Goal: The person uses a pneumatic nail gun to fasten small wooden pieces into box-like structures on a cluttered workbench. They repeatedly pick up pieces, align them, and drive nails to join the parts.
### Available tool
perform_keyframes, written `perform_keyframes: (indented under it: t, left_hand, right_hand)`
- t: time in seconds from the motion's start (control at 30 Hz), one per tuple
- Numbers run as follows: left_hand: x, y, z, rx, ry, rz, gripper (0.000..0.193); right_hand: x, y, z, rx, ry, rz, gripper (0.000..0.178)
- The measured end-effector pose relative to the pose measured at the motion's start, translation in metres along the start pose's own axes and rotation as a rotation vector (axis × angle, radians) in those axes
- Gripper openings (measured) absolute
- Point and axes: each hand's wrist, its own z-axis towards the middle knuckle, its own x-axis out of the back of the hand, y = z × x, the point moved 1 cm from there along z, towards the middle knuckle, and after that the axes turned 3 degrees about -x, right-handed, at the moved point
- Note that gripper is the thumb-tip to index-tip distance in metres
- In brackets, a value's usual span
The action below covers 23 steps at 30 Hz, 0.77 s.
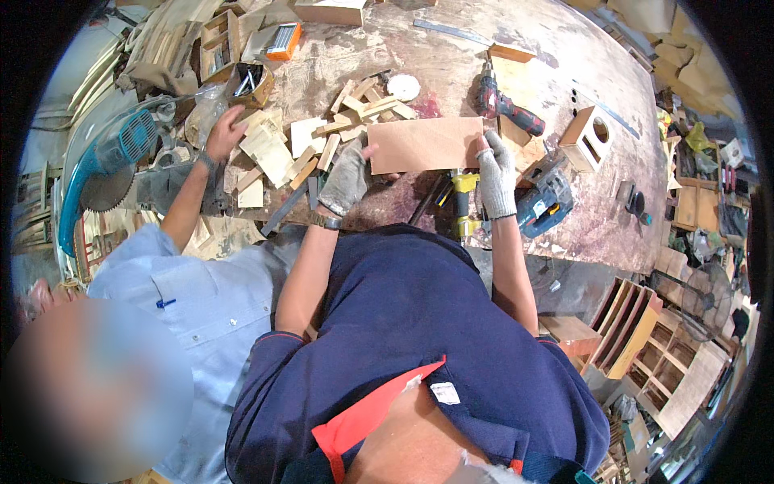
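Note:
A plain reddish-brown rectangular sheet (426,145) is stretched between my two hands above the workbench; it looks like sandpaper, though its grain is too fine to make out. My left hand (347,179), in a grey fingerless-tipped glove, is closed on the sheet's left end. At the right end, my gloved right hand (497,176) pinches the edge, thumb in front. Just below the sheet lies a yellow-and-black tool (464,202), partly hidden. A blue jigsaw (546,202) rests beside my right wrist, and a cordless drill (508,109) lies beyond that hand.
Wood offcuts (355,109) are heaped left of the sheet. A co-worker's bare hand (223,135) reaches over the bench there, near a teal circular-blade saw (121,153). A wooden box with a round hole (586,139) stands at right. Metal rulers (451,32) lie farther back.

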Motion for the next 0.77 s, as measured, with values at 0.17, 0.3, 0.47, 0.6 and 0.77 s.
perform_keyframes:
  t: [0.17,0.3,0.47,0.6,0.77]
  left_hand:
    - [-0.012,0.008,-0.027,-0.141,0.068,0.377,0.042]
    - [-0.009,0.01,-0.038,-0.049,0.147,0.436,0.049]
    - [0.016,-0.007,-0.036,-0.467,0.133,0.866,0.057]
    - [0.025,-0.017,-0.038,-0.041,0.281,0.369,0.061]
    - [0.013,-0.017,-0.045,0.043,0.145,0.281,0.068]
  right_hand:
    - [-0.004,0.003,-0.02,0.078,-0.008,0.201,0.043]
    - [-0.004,-0.003,-0.022,-0.082,-0.045,0.359,0.044]
    - [0.004,-0.007,-0.021,-0.206,-0.125,0.407,0.019]
    - [0.007,-0.002,-0.02,-0.449,-0.415,0.765,0.01]
    - [-0.021,0.025,-0.032,-0.426,-0.478,0.521,0.023]
